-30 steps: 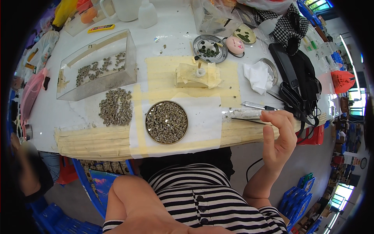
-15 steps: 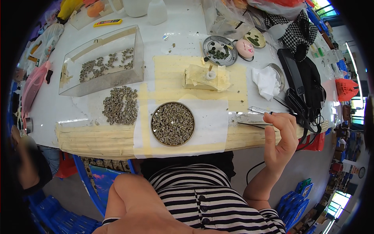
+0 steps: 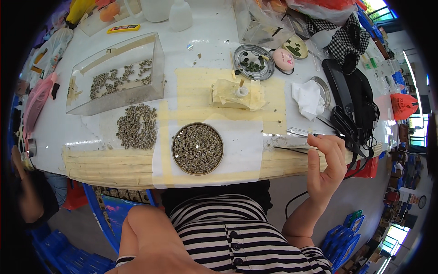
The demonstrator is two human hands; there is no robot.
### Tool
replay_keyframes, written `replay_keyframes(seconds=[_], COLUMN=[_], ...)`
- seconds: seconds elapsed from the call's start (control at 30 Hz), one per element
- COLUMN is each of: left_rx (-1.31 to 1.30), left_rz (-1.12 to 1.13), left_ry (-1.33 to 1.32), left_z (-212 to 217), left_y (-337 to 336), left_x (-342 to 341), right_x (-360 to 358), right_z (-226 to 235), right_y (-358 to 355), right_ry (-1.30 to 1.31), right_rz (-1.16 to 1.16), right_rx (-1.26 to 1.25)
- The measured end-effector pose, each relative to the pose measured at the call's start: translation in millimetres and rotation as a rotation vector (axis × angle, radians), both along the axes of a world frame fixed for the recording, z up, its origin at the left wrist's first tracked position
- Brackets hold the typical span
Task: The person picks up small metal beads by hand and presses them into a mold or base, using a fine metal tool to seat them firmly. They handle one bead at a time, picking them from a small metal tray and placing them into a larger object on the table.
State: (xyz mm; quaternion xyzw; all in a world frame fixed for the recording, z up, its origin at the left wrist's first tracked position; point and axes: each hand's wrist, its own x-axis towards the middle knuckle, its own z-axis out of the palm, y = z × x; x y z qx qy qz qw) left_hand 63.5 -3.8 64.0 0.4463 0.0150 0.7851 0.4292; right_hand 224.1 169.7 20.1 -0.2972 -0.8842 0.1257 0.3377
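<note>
My right hand [image 3: 327,166] is raised at the table's front edge on the right. Its thumb and index finger are apart, the other fingers curl loosely, and I see nothing gripped between them. Just past the fingertips lies a clear, flat, narrow piece [image 3: 297,132]. A thin dark rod [image 3: 289,149] runs behind the thumb. My left arm [image 3: 148,230] is bent back toward me, and its hand is out of the picture. In front of me, a round shallow tin [image 3: 174,160] full of small metallic pieces [image 3: 198,148] stands on a white sheet [image 3: 244,153].
A loose pile of similar pieces [image 3: 137,126] lies left of the tin, before a clear box [image 3: 114,102]. A taped block [image 3: 230,94] stands farther back. Round dishes [image 3: 236,64], a white tissue [image 3: 308,100] and a black bag [image 3: 358,91] are to the right.
The table and its things appear slightly farther left and lower in the picture. My right hand keeps about the same pose and place by the edge.
</note>
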Motion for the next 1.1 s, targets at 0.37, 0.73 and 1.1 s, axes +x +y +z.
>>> replay_keyframes(seconds=[0.37,0.73,1.1], left_rx=[-0.020,-0.481,-1.056], left_rz=[-0.031,-0.194,1.344], left_ry=[-0.006,0.548,1.326], left_z=[-9,-61,-61], left_y=[1,-32,-39], left_x=[-10,-71,-121], right_x=[-6,0,8], right_z=[-5,-15,-24], right_y=[3,7,11], right_ry=[-0.216,-0.241,-0.125], right_rz=[0.082,0.117,0.053], right_rx=[0.047,0.005,-0.021])
